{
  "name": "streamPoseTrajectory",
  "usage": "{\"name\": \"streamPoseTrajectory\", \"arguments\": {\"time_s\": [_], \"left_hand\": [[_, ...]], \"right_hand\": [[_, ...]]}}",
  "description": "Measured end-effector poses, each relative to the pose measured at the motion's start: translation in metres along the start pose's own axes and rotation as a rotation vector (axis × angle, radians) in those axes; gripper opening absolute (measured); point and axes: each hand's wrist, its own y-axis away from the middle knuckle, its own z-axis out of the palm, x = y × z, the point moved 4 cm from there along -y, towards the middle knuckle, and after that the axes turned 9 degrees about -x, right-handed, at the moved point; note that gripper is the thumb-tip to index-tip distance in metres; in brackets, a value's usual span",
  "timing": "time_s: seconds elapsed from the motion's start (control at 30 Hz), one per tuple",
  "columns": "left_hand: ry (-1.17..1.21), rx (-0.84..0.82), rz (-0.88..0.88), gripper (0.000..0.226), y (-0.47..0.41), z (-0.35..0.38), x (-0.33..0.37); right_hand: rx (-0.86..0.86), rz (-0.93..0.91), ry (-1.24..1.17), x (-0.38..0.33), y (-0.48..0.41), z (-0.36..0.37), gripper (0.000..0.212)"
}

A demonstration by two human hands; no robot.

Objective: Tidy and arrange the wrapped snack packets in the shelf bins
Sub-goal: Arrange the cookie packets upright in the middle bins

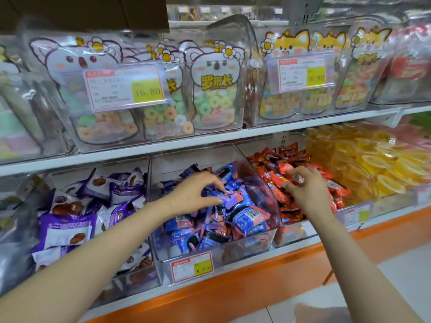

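Outstretched forearms (93,252), left hand (193,194) pinched on purple packet (229,198), right hand (305,190) pinched on small wrapper (298,178)

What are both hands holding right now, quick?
Left hand: pinches a blue-purple packet.
Right hand: pinches the end of a red packet.

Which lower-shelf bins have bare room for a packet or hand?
Empty space sits at the back of the middle clear plastic bin, behind its blue-and-pink wrapped packets. Purple wrapped packets left and red wrapped packets right crowd their bins.
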Motion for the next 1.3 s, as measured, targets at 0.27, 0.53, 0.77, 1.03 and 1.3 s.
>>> {"name": "streamPoseTrajectory", "arguments": {"time_s": [0.27, 0.53, 0.77, 1.03, 1.3], "left_hand": [[-0.034, -0.382, 0.075, 0.055, -0.018, 0.053, 0.031], [-0.506, -0.326, -0.042, 0.048, -0.006, 0.041, 0.001], [-0.562, -0.073, -0.130, 0.039, 0.000, 0.019, -0.020], [-0.475, -0.427, 0.049, 0.042, -0.004, 0.049, -0.006], [-0.743, -0.471, 0.100, 0.036, -0.002, 0.035, -0.008]], "right_hand": [[0.087, -0.078, 0.122, -0.010, -0.007, 0.020, 0.026], [0.032, -0.126, 0.073, -0.005, -0.004, 0.021, 0.027], [0.003, -0.064, 0.087, -0.007, -0.007, 0.019, 0.034], [0.044, -0.136, 0.058, -0.026, 0.008, 0.014, 0.026], [0.085, -0.286, -0.077, -0.048, 0.021, 0.013, 0.020]]}}
